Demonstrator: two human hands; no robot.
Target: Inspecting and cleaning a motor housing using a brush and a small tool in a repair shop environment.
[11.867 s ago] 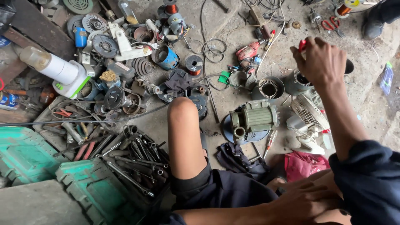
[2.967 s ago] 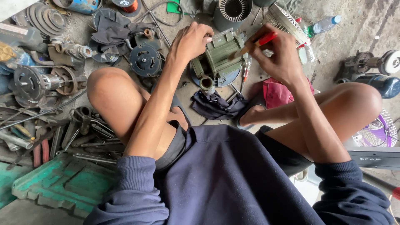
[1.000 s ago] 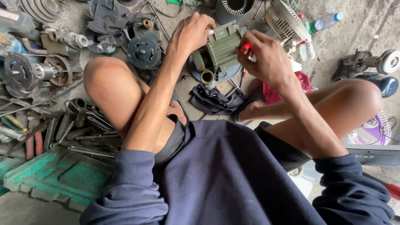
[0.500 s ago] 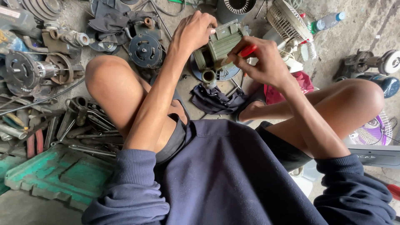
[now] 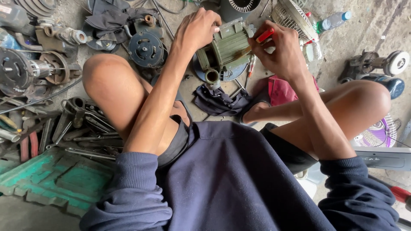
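The green motor (image 5: 225, 49) sits on the floor between the knees and is steadied by the left hand (image 5: 198, 30), clamped over its top, so the red-handled tool (image 5: 258, 39), pinched in the right hand (image 5: 280, 53), can be worked against its side. Half a second ago the tool was held slightly lower.

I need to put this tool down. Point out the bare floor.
Bare concrete lies at upper right, between the plastic bottle and the grey pump. Left of the left knee, wrenches and motor parts crowd the floor.
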